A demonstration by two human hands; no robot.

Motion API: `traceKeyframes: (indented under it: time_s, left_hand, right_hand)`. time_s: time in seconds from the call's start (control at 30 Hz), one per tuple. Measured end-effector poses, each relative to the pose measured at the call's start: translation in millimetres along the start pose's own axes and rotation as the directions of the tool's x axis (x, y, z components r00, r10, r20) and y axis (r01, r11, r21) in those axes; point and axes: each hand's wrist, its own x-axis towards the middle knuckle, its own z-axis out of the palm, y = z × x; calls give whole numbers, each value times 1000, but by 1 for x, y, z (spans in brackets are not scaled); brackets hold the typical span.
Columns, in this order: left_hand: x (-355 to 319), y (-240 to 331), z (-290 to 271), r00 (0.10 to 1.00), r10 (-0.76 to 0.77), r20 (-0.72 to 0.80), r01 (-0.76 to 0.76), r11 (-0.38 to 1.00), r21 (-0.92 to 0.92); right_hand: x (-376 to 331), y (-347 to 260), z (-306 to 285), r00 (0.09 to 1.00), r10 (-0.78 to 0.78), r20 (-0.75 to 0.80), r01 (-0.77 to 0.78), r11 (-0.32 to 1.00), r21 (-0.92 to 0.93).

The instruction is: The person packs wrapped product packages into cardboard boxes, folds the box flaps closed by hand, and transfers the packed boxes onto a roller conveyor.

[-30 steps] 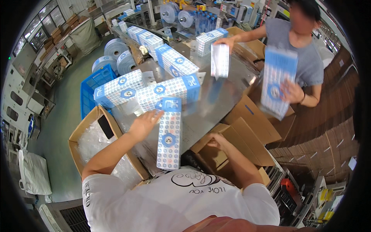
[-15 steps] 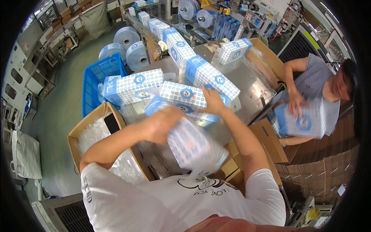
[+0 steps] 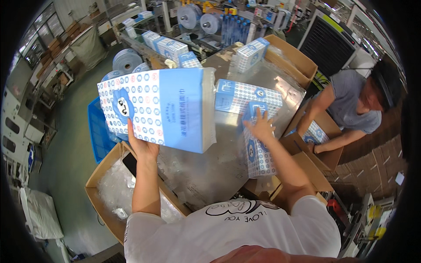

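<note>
My left hand (image 3: 144, 147) grips a soft plastic-wrapped tissue pack (image 3: 131, 103) from below, one finger stretched up its face. This white pack with small printed rings and a blue end is raised close to the camera. Another tissue pack (image 3: 259, 153) lies at the right side of the metal table, its near end toward my body. Across its upper part my right hand (image 3: 263, 127) is laid, fingers spread over its width and gripping it. Just beyond, a third tissue pack (image 3: 250, 97) lies crosswise. The raised pack hides part of the table and the blue crate.
A carton of clear plastic film (image 3: 116, 186) with a dark phone (image 3: 130, 164) on its edge stands left, by a blue crate (image 3: 97, 142). More packs (image 3: 171, 47) line a conveyor behind. At right, a co-worker reaches into an open carton (image 3: 331, 131); another carton (image 3: 302, 168) stands near me.
My left hand has swung from in front of my chest to the upper left, a pack now held high. My right hand has moved right. The co-worker's pack has gone down into the carton.
</note>
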Motion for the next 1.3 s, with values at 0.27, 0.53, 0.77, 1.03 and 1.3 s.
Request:
traceKeyframes:
  time_s: [0.27,0.53,0.77,1.03,1.3]
  left_hand:
    - [-22,-93,34,980,-189,70,193,979,-69]
    - [-134,-233,88,586,-684,434,137,612,779]
    - [-289,-403,62,-238,-930,279,-915,311,255]
    - [-283,-453,-16,-568,-798,-199,-728,375,574]
    - [-21,-260,7,875,-211,435,-378,-860,344]
  right_hand:
    - [6,62,-45,928,301,218,-346,914,210]
    - [-112,186,-248,615,-263,-743,697,622,357]
    - [-252,252,-250,812,-292,-506,501,793,347]
    - [-267,296,110,948,-264,176,211,940,269]
    - [-175,245,124,895,-373,243,297,907,299]
